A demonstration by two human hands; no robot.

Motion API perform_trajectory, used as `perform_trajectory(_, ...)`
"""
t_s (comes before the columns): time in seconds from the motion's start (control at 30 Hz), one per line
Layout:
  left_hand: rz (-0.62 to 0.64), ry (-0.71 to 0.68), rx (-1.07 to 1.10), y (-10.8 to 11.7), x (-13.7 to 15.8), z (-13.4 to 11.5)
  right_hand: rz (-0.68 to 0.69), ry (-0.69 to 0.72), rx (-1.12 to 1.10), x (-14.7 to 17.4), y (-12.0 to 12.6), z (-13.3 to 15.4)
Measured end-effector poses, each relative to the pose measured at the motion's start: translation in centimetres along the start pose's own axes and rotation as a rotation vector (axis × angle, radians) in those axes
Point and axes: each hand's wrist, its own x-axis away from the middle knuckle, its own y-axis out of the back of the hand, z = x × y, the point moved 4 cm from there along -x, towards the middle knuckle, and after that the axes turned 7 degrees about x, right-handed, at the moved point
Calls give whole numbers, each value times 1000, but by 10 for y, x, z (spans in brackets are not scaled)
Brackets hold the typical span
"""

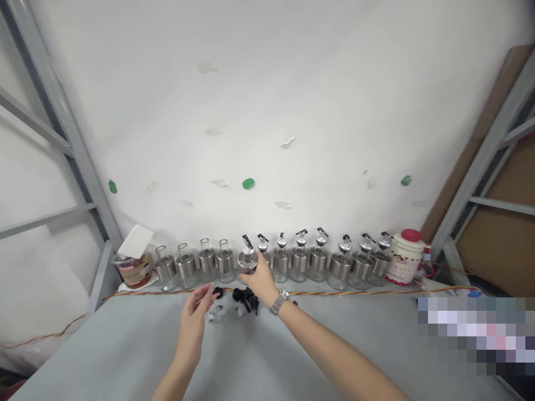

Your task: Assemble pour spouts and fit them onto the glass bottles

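In the head view, gripping with the right hand (264, 283), fingers wrapped round the side, a clear glass bottle with a brushed-steel sleeve and a silver-and-black pourer top (247, 264), mid-row along the back of a smooth grey table (117, 340). Holding the left hand (194, 311) well apart from the right, fingers loosely curled, just beside a black plastic ring (218, 292); cannot tell about contact. Seems to be at the stage of handling a bottle with its top already on; cannot tell whether lifting or setting down. Probably calls next for keeping it upright and clear of its neighbours. To the left in the row, four topless steel-sleeved glass bottles (166, 269); to the right, seven matching bottles with pourer tops (319, 260). Between the hands, a heap of small black plastic parts (247, 299). Along the table, a twisted red-and-yellow cord (351, 293). Behind, a scuffed white wall (267, 83) with green patches (248, 184), flanked by grey metal frames (77, 145).
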Motion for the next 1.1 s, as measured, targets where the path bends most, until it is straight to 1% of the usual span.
perform_trajectory(0.1,15,-2,-37,1,-2,8,-33,-24,63,-8,-26,-13)
perform_trajectory(0.23,19,-5,-82,1,-4,11,-75,-62,167,-10,-46,-31)
perform_trajectory(0.37,30,-12,-119,0,-4,9,-52,-65,271,-12,-53,-42)
perform_trajectory(0.5,82,-73,-196,-4,-5,8,6,-28,395,-6,-50,-42)
perform_trajectory(0.63,118,-197,-326,-7,-4,9,83,44,533,16,-34,-33)
perform_trajectory(0.7,133,-268,-401,-9,-1,10,114,90,600,29,-19,-28)
perform_trajectory(0.8,170,-360,-506,-14,5,13,148,154,685,45,10,-25)
perform_trajectory(0.9,203,-422,-601,-19,10,17,168,201,747,56,41,-31)
perform_trajectory(0.97,230,-451,-662,-22,13,19,191,223,772,61,56,-38)
perform_trajectory(1.03,252,-475,-721,-24,14,22,220,240,786,64,65,-45)
perform_trajectory(1.1,272,-492,-781,-25,14,25,236,249,793,65,69,-49)
